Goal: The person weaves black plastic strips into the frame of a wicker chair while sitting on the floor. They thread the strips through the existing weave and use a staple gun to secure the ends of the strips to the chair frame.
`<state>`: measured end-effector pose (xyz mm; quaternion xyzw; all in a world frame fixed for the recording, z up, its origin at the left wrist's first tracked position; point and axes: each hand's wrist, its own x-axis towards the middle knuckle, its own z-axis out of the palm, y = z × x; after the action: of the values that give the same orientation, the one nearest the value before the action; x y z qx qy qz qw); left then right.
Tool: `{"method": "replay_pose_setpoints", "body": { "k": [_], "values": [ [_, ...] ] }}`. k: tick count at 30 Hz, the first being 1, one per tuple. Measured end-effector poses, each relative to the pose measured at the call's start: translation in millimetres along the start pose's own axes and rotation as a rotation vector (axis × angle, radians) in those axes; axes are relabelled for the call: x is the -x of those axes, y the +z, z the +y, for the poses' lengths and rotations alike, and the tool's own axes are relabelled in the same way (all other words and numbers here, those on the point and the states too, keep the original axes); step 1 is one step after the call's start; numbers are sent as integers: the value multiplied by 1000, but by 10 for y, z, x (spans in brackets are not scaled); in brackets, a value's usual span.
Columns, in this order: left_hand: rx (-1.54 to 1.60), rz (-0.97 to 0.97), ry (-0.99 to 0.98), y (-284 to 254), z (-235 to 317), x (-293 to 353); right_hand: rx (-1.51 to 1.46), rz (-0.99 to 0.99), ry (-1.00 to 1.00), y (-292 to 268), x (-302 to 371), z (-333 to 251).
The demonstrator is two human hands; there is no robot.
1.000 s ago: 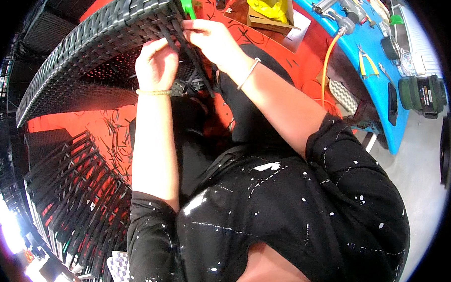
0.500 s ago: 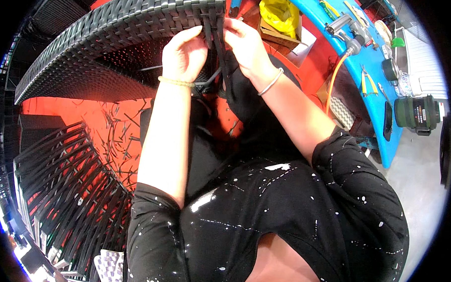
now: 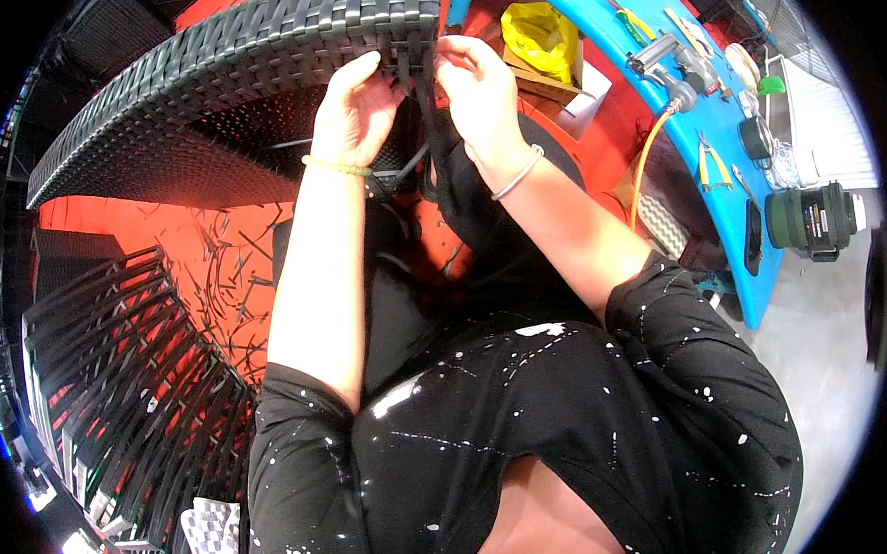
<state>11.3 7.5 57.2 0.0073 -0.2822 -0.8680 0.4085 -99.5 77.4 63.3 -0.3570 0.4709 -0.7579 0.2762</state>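
A curved black wicker piece [image 3: 206, 78], woven from flat strips, reaches from the far left to the top middle. My left hand [image 3: 355, 113] is at its underside near the right end, the thumb up against the weave and the fingers curled in among loose strips, their tips partly hidden. Just across the corner, my right hand [image 3: 479, 93] is closed in a pinch at the wicker's right edge, on a black strip [image 3: 431, 115] that hangs down between my two hands. The exact grip of both sets of fingertips is hard to see.
On the right, a blue table [image 3: 732, 258] holds pliers [image 3: 713, 161], a metal power tool [image 3: 671, 70] with an orange hose [image 3: 646, 147], and a dark phone-like slab [image 3: 754, 237]. A yellow bag [image 3: 538, 38] sits in a cardboard box. Strip scraps litter the red floor [image 3: 208, 298]; black slatted frames [image 3: 128, 364] lie left.
The view has shifted slightly. Both hands stay at the wicker's corner, the right hand's fingers a little more drawn together by the hanging strip.
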Motion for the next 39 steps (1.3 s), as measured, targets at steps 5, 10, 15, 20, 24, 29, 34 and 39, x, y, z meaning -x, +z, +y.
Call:
{"method": "replay_pose_setpoints", "body": {
  "k": [5, 10, 15, 20, 24, 29, 34, 39],
  "values": [
    [18, 63, -1, 52, -83, 43, -31, 1, 50, -56, -17, 14],
    [79, 92, 18, -10, -109, 53, 85, 53, -128, -85, -112, 221],
    [110, -1, 53, 5, -53, 15, 131, 14, -22, -105, -116, 175],
    [191, 24, 96, 115, -50, 13, 104, 3, -90, -92, -103, 106],
    [214, 48, 101, 128, -42, 4, 93, -19, -104, -72, -155, 74],
    [142, 77, 129, 253, -18, 13, 195, -27, -199, -112, -209, 133],
    [57, 115, 134, 188, -92, -15, 182, -30, -210, -166, -223, 93],
    [-95, 97, 165, 218, -87, 0, 135, -29, -168, -133, -208, 69]
  ]
}}
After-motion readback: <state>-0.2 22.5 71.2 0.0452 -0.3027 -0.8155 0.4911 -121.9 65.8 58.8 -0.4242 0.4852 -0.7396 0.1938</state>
